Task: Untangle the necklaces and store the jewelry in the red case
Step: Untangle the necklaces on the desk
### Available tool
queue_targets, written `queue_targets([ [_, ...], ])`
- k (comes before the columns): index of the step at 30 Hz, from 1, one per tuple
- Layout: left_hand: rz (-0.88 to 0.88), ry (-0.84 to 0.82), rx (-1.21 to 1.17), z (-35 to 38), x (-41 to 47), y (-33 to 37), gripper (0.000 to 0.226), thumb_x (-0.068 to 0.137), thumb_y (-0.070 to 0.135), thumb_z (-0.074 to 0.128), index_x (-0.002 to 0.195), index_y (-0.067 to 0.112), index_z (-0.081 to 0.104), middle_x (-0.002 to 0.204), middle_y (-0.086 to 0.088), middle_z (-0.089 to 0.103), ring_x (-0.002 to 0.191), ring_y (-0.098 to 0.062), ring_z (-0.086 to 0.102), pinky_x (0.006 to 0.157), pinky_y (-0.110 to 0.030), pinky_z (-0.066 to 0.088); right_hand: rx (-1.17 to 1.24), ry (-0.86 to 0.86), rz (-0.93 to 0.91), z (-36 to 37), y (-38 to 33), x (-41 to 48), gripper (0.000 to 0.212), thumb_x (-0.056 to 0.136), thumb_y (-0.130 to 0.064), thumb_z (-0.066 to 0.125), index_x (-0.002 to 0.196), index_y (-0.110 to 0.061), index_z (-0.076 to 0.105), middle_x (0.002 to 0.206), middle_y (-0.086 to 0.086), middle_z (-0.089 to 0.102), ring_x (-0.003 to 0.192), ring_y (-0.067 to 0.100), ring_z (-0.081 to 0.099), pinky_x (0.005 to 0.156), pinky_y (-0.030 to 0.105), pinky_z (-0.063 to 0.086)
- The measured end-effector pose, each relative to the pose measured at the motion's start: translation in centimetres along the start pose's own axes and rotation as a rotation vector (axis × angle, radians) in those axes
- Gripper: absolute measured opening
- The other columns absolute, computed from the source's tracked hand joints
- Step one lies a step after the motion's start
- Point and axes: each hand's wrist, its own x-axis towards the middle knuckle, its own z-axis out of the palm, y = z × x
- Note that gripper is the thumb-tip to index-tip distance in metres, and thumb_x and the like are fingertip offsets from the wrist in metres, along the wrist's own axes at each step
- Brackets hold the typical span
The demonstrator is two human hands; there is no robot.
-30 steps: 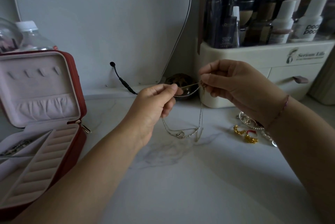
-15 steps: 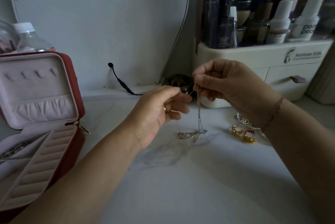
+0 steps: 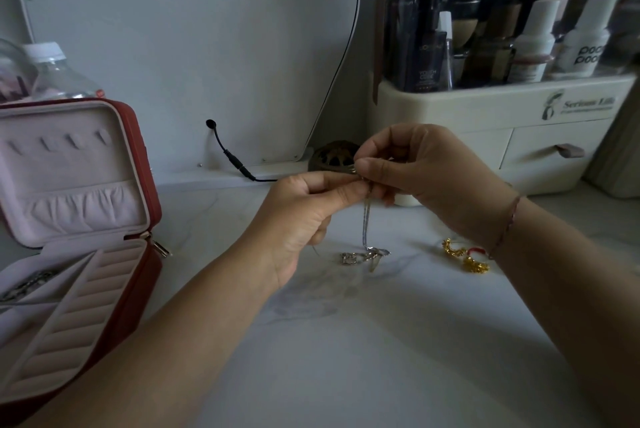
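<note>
**Both hands pinched one silver chain above the marble top**

Nearest the camera, two bare forearms reached out over the pale marbled tabletop (image 3: 346, 358). At the near left the red case (image 3: 154, 192) lay open, its pink lid propped upright. The ribbed ring rolls (image 3: 79, 306) filled the right side of its base, and a dark chain (image 3: 27, 285) lay in the compartment to their left.

Further in, the left hand (image 3: 304, 216) and right hand (image 3: 426, 178) met fingertip to fingertip above the table. Each had its thumb and forefinger closed on the top of the silver necklace (image 3: 366, 223), with the other fingers curled. The chain hung straight down from that pinch. Its lower end, with small silver pendants (image 3: 363, 256), rested on the tabletop below the hands, well apart from the case. A thin thread bracelet (image 3: 507, 223) circled the right wrist. Just beside that wrist, gold earrings (image 3: 465, 256) with a touch of red lay on the table.

Behind the hands sat a dark openwork dish (image 3: 332, 157) and a black cable (image 3: 228, 157) plugged into a white panel (image 3: 207, 46). At the far right a cream organiser (image 3: 502, 136) held bottles and tubes above its drawers. At the far left a clear bottle (image 3: 59, 74) with a white cap stood behind the case lid.
</note>
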Motion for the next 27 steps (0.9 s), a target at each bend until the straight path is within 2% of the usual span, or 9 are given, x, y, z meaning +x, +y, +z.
queue_targets([
  [3,0.008,0.025,0.047,0.11,-0.19,-0.05,0.023,0.073,0.025,0.073,0.091,0.011,0.074,0.043,0.015,0.046,0.035,-0.001,0.031,0.038,-0.012,0.021,-0.041,-0.015,-0.003,-0.03,-0.02,-0.1,0.007,0.08,-0.01,0.067,0.084,-0.005,0.064,0.061,0.005,0.065,0.051,0.009,0.059,0.048,0.018,0.049],
  [6,0.047,0.059,0.029,0.34,-0.21,-0.05,0.023,0.079,0.015,0.072,0.098,0.002,0.072,0.048,0.015,0.058,0.034,0.006,0.044,0.039,-0.002,0.028,-0.072,-0.006,-0.011,-0.05,-0.05,-0.11,0.01,0.08,-0.011,0.067,0.084,-0.003,0.064,0.06,0.004,0.065,0.047,0.008,0.057,0.046,0.018,0.048],
  [11,0.079,0.09,0.033,0.59,-0.15,-0.03,0.017,0.08,0.013,0.072,0.094,0.004,0.07,0.038,0.017,0.049,0.032,0.005,0.044,0.039,-0.002,0.029,-0.105,-0.012,-0.017,0.06,0.04,-0.09,0.014,0.08,-0.014,0.067,0.085,-0.002,0.064,0.058,0.003,0.064,0.046,0.009,0.055,0.044,0.018,0.046],
  [17,0.109,0.108,0.022,0.51,0.08,-0.29,0.019,0.08,0.013,0.073,0.097,0.005,0.07,0.038,0.017,0.049,0.032,0.006,0.044,0.04,0.0,0.029,-0.124,-0.024,-0.033,0.05,0.07,-0.17,0.014,0.079,-0.016,0.068,0.085,-0.004,0.064,0.058,0.001,0.065,0.048,0.008,0.057,0.046,0.019,0.048],
  [19,0.142,0.133,0.044,0.45,0.06,-0.34,0.017,0.079,0.014,0.074,0.094,0.006,0.072,0.044,0.015,0.057,0.038,0.006,0.049,0.043,0.0,0.032,-0.127,-0.02,-0.031,0.05,0.07,-0.18,0.014,0.079,-0.015,0.068,0.086,-0.003,0.064,0.058,0.001,0.065,0.048,0.009,0.058,0.046,0.019,0.049],
  [22,0.17,0.157,0.098,0.26,0.18,-0.54,0.012,0.076,0.02,0.077,0.086,0.013,0.074,0.069,0.003,0.074,0.064,0.003,0.065,0.057,-0.004,0.041,-0.136,-0.016,-0.033,0.09,0.1,-0.17,0.014,0.079,-0.014,0.069,0.086,-0.003,0.064,0.06,0.003,0.066,0.049,0.01,0.059,0.046,0.02,0.049],
  [24,0.154,0.145,0.127,0.39,0.15,-0.51,0.011,0.078,0.021,0.076,0.086,0.013,0.074,0.064,0.006,0.071,0.058,0.004,0.062,0.053,-0.003,0.038,-0.142,-0.008,-0.036,0.12,0.15,-0.16,0.013,0.079,-0.013,0.07,0.086,-0.004,0.064,0.059,0.003,0.066,0.048,0.01,0.059,0.045,0.02,0.049],
  [27,0.116,0.13,0.17,0.59,0.09,-0.42,0.009,0.085,0.018,0.068,0.087,0.009,0.072,0.037,0.018,0.046,0.037,0.004,0.045,0.042,-0.006,0.029,-0.14,-0.011,-0.042,0.12,0.1,-0.2,0.011,0.078,-0.013,0.07,0.085,-0.006,0.064,0.058,0.001,0.066,0.048,0.01,0.059,0.045,0.02,0.049],
])
